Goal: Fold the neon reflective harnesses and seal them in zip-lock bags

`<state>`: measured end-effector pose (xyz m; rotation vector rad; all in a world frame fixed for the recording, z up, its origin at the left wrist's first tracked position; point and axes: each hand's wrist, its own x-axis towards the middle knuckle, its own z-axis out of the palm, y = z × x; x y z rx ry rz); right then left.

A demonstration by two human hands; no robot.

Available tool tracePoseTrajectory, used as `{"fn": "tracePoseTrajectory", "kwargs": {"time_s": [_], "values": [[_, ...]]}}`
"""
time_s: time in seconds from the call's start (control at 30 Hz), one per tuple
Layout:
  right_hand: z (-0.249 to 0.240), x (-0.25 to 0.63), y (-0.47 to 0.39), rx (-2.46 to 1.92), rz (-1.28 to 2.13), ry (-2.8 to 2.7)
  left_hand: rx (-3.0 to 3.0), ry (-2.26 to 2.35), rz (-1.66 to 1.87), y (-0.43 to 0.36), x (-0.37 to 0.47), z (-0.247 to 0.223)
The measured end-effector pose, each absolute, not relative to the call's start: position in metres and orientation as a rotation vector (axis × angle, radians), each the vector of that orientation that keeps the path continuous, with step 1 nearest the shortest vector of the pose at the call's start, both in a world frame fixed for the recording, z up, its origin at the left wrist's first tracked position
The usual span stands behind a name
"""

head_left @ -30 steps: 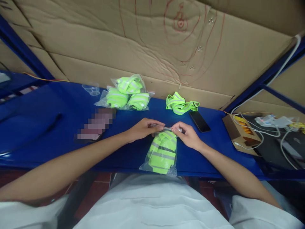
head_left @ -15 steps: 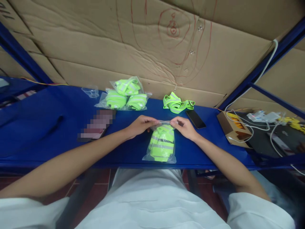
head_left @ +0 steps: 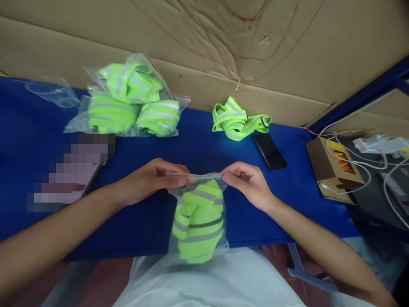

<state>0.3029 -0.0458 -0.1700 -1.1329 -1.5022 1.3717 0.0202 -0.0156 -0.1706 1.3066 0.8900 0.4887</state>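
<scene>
A clear zip bag point(head_left: 175, 251) hangs between my hands, its top edge stretched sideways. Inside it lies a folded neon-green reflective strap point(head_left: 200, 221) with silver stripes. My left hand point(head_left: 159, 181) pinches the bag's top left corner between thumb and fingers. At the top right corner, my right hand point(head_left: 247, 183) holds the same edge in a pinch. The lower end of the bag reaches past the table's front edge. A loose neon-green reflective strap point(head_left: 234, 119) with black buckles lies beyond my right hand, outside any bag.
Three filled bags point(head_left: 134, 100) of green straps are piled at the back left, near a clear plastic piece point(head_left: 54, 91). A black phone point(head_left: 270, 151) lies right of centre. Further right stands a cardboard box point(head_left: 332, 170) with white cables. A pixelated item point(head_left: 73, 170) lies left.
The view has come closer and tilted down. My hands have moved apart along the bag's top edge, and the bag now overhangs the table's front edge.
</scene>
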Motion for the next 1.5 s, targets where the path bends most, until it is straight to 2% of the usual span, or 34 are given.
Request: {"fn": "tracePoseTrajectory", "kwargs": {"time_s": [0.53, 1.1, 1.5], "values": [[-0.170, 0.307, -0.049, -1.120, 1.371, -1.621, 1.247, 0.813, 0.487, -0.018, 0.018, -0.174], [-0.170, 0.293, -0.044, -1.233, 1.332, -1.451, 1.165, 0.694, 0.488, 0.004, 0.016, -0.175], [-0.171, 0.318, -0.041, -1.155, 1.328, -1.762, 1.048, 0.835, 0.526, -0.007, 0.027, -0.157]]}}
